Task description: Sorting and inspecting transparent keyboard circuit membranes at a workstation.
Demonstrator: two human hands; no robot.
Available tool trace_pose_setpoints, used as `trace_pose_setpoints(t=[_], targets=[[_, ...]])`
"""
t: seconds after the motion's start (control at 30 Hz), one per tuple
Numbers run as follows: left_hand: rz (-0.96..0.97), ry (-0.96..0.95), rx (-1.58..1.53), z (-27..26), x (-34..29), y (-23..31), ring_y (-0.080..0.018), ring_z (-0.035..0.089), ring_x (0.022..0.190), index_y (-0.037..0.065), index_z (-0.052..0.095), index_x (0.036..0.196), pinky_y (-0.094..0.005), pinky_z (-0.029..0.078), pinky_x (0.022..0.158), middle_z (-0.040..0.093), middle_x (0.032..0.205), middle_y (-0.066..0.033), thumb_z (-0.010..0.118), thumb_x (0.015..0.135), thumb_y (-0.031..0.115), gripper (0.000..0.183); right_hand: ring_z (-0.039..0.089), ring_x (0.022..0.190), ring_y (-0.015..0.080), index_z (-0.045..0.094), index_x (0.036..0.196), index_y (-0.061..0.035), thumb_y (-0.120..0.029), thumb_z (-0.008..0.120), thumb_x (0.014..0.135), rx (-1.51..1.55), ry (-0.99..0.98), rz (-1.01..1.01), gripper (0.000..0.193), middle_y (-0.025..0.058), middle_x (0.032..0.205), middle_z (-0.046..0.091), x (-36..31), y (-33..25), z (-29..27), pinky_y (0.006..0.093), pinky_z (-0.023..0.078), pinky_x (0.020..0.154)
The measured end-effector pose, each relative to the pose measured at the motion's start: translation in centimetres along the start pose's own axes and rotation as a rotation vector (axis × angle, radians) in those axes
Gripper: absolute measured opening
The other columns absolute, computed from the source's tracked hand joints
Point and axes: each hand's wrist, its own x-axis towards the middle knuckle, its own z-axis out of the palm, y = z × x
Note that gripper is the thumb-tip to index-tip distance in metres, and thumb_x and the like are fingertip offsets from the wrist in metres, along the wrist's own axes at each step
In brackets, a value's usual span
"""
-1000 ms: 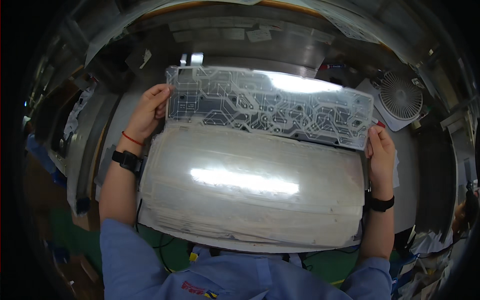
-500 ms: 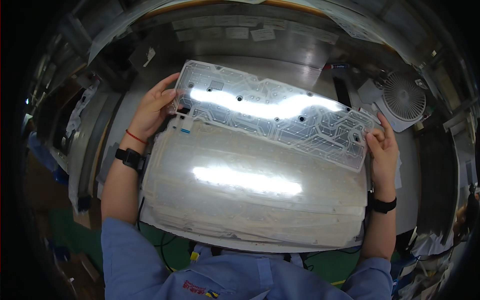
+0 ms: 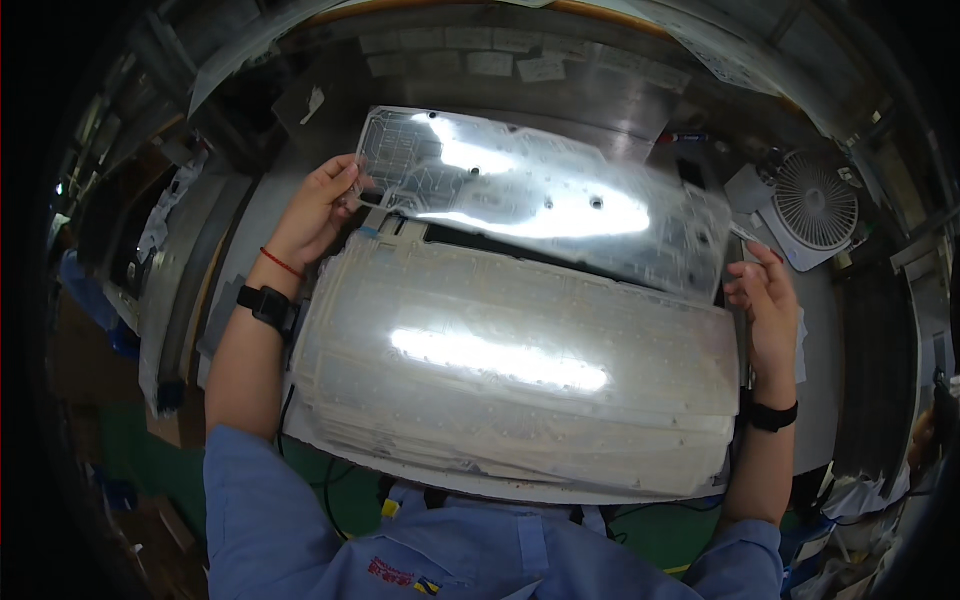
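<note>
A clear keyboard membrane sheet [image 3: 540,190] with printed circuit lines and small round holes slants across the far side of the work surface, glaring with reflected light. My left hand [image 3: 322,215] pinches its left edge near the lower corner between thumb and fingers. Just off the sheet's right end, my right hand [image 3: 768,310] has its fingers apart and loosely bent, with nothing in them. Nearer to me lies a thick stack of similar translucent sheets [image 3: 520,420], its layers slightly uneven at the front. A dark gap shows between the held sheet and the stack.
A small white fan [image 3: 815,200] stands at the far right. A marker pen [image 3: 683,138] lies at the back. Paper slips [image 3: 490,64] line the metal panel [image 3: 560,100] behind. Black cables [image 3: 335,490] hang below the table's front edge.
The membrane sheet has moved away from me and slightly left, its right end dropping back off the stack. My right hand has let go of it; my left still grips.
</note>
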Motion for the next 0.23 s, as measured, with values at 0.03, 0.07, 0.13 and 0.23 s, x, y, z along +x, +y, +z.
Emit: trace_pose_setpoints(t=[0.03, 0.07, 0.13, 0.23], targets=[[0.001, 0.003, -0.015, -0.4, 0.1, -0.2, -0.0035, 0.055, 0.075, 0.004, 0.052, 0.123, -0.0143, 0.045, 0.062, 0.063, 0.1, -0.0068, 0.051, 0.099, 0.019, 0.028, 0.057, 0.085, 0.0088, 0.05, 0.127, -0.0009, -0.011, 0.055, 0.094, -0.045, -0.006, 0.03, 0.035, 0.0034, 0.097, 0.062, 0.0, 0.0, 0.0, 0.0216, 0.044, 0.075], [0.002, 0.006, -0.029, -0.8, 0.2, -0.3, -0.0047, 0.057, 0.08, 0.004, 0.051, 0.126, -0.0146, 0.047, 0.066, 0.063, 0.106, -0.009, 0.051, 0.099, 0.019, 0.031, 0.057, 0.085, 0.0089, 0.051, 0.126, -0.0012, -0.012, 0.056, 0.094, -0.077, -0.071, 0.065, 0.034, 0.0032, 0.097, 0.063, 0.0, 0.0, -0.1, 0.0219, 0.044, 0.076], [-0.014, 0.125, -0.069, 1.4, -0.3, 0.6, -0.0099, 0.058, 0.094, 0.004, 0.043, 0.135, -0.0167, 0.049, 0.077, 0.057, 0.121, -0.0138, 0.05, 0.099, 0.019, 0.04, 0.057, 0.085, 0.0091, 0.054, 0.124, -0.0016, -0.013, 0.057, 0.094, -0.146, -0.195, 0.136, 0.032, 0.0029, 0.097, 0.063, -0.1, 0.3, -0.3, 0.0224, 0.044, 0.078], [-0.036, 0.145, -0.069, 1.4, -0.6, 0.8, -0.0176, 0.058, 0.11, 0.005, 0.033, 0.143, -0.0187, 0.05, 0.088, 0.05, 0.135, -0.0163, 0.05, 0.098, 0.02, 0.05, 0.057, 0.089, 0.0098, 0.055, 0.123, -0.0023, -0.013, 0.062, 0.092, -0.234, -0.427, 0.175, 0.034, 0.0018, 0.096, 0.062, -0.2, 0.7, -1.0, 0.0208, 0.044, 0.081]])
